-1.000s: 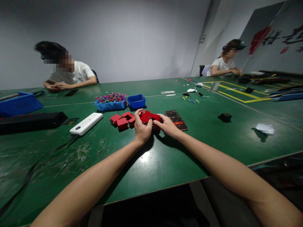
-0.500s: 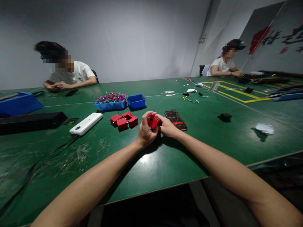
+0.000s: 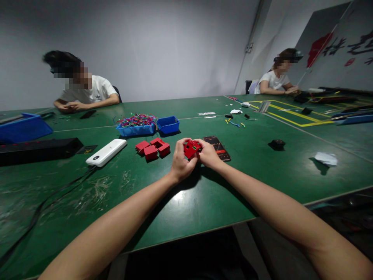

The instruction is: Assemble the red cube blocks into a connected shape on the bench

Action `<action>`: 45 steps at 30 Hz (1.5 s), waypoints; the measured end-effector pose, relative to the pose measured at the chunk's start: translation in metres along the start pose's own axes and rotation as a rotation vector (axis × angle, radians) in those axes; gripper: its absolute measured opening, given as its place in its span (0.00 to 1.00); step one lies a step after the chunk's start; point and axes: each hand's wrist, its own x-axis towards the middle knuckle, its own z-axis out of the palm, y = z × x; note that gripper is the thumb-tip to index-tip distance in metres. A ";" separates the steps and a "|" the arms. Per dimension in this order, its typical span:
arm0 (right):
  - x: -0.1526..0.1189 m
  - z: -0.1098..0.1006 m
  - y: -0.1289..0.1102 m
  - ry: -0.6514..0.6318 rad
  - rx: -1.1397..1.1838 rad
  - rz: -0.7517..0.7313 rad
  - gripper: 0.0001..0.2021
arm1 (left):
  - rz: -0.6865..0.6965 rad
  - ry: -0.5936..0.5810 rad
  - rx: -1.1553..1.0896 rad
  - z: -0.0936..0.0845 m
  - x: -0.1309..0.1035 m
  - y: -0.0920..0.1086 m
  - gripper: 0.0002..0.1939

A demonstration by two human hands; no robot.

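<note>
Between my two hands, above the green table [image 3: 163,217], is a red block-like housing [image 3: 191,149] with a small green part in its face. My left hand [image 3: 182,163] curls around its left side, thumb in front. From the right, the fingers of my right hand [image 3: 209,154] grip the same housing. Several similar red housings [image 3: 151,152] lie together to the left of my hands. A phone [image 3: 223,151] with a timer on its screen lies behind my right hand, which partly covers it.
A blue bin [image 3: 136,130] heaped with coloured wires stands beside another blue bin [image 3: 169,125]. To the left lie a white power bank [image 3: 107,151] with a cable and a black power strip [image 3: 37,149]. A black block [image 3: 277,145] sits right. Two people sit across the table.
The red housing has turned in my fingers, so more of its face with the green part shows. My hands have shifted slightly to the right around it.
</note>
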 end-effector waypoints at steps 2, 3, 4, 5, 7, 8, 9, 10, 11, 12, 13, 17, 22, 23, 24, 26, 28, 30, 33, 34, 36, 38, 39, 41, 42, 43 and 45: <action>0.000 -0.001 0.001 0.057 -0.051 0.011 0.16 | -0.065 0.008 0.022 0.001 0.002 -0.002 0.22; 0.000 -0.002 0.001 0.078 -0.070 0.011 0.17 | -0.101 0.010 0.023 0.002 0.003 -0.003 0.21; 0.001 -0.002 0.001 0.095 -0.084 0.008 0.18 | -0.143 0.011 0.020 0.003 0.004 -0.006 0.19; 0.001 -0.003 0.001 0.107 -0.091 -0.001 0.19 | -0.190 0.007 0.012 0.004 0.005 -0.009 0.18; 0.002 -0.004 0.000 0.130 -0.106 -0.038 0.21 | -0.307 -0.004 -0.020 0.006 0.005 -0.016 0.18; 0.002 -0.005 0.000 0.143 -0.118 -0.063 0.22 | -0.362 -0.027 -0.052 0.007 0.006 -0.020 0.18; 0.003 -0.005 0.000 0.157 -0.130 -0.088 0.22 | -0.417 -0.035 -0.078 0.007 0.006 -0.023 0.18; 0.003 -0.005 -0.001 0.168 -0.138 -0.109 0.23 | -0.460 -0.037 -0.094 0.007 0.006 -0.025 0.18; 0.003 -0.006 -0.001 0.174 -0.140 -0.125 0.23 | -0.486 -0.044 -0.108 0.007 0.007 -0.027 0.18; 0.003 -0.006 0.000 0.175 -0.134 -0.137 0.23 | -0.502 -0.048 -0.119 0.007 0.007 -0.028 0.18; 0.003 -0.006 0.000 0.174 -0.122 -0.145 0.23 | -0.507 -0.053 -0.127 0.007 0.007 -0.029 0.18; 0.003 -0.004 0.003 0.167 -0.073 -0.157 0.23 | -0.518 -0.056 -0.146 0.007 0.007 -0.028 0.18; 0.001 -0.006 -0.003 0.166 -0.052 -0.185 0.22 | -0.566 -0.010 -0.145 0.007 0.008 -0.029 0.20; 0.001 -0.006 -0.005 0.170 -0.054 -0.194 0.22 | -0.579 0.006 -0.149 0.007 0.008 -0.029 0.20; 0.000 -0.006 -0.007 0.170 -0.056 -0.203 0.22 | -0.594 0.018 -0.158 0.007 0.009 -0.028 0.20; -0.001 -0.006 -0.010 0.181 -0.049 -0.207 0.23 | -0.634 0.023 -0.200 0.007 0.010 -0.027 0.19; -0.001 -0.005 -0.012 0.199 -0.018 -0.199 0.24 | -0.681 0.010 -0.273 0.007 0.012 -0.024 0.16; -0.002 -0.003 -0.012 0.215 0.029 -0.184 0.24 | -0.722 0.009 -0.348 0.006 0.014 -0.021 0.14; -0.001 -0.002 -0.013 0.241 0.076 -0.167 0.25 | -0.738 0.003 -0.409 0.006 0.016 -0.018 0.15; -0.001 -0.002 -0.013 0.249 0.079 -0.168 0.25 | -0.738 -0.016 -0.424 0.005 0.017 -0.017 0.15; 0.000 -0.003 -0.013 0.253 0.087 -0.176 0.24 | -0.740 -0.063 -0.452 0.004 0.018 -0.015 0.14; 0.000 -0.004 -0.014 0.238 0.102 -0.185 0.25 | -0.752 -0.082 -0.475 0.004 0.019 -0.014 0.13; 0.000 -0.004 -0.014 0.229 0.101 -0.193 0.25 | -0.758 -0.076 -0.478 0.003 0.020 -0.014 0.13; -0.001 -0.005 -0.015 0.223 0.077 -0.224 0.25 | -0.763 -0.052 -0.484 0.003 0.020 -0.014 0.14; -0.001 -0.005 -0.015 0.225 0.059 -0.244 0.25 | -0.763 -0.040 -0.488 0.004 0.019 -0.015 0.15; -0.001 -0.006 -0.016 0.226 0.044 -0.265 0.25 | -0.762 -0.032 -0.492 0.004 0.019 -0.015 0.15; -0.003 -0.006 -0.017 0.218 0.036 -0.305 0.25 | -0.759 -0.023 -0.498 0.005 0.018 -0.017 0.17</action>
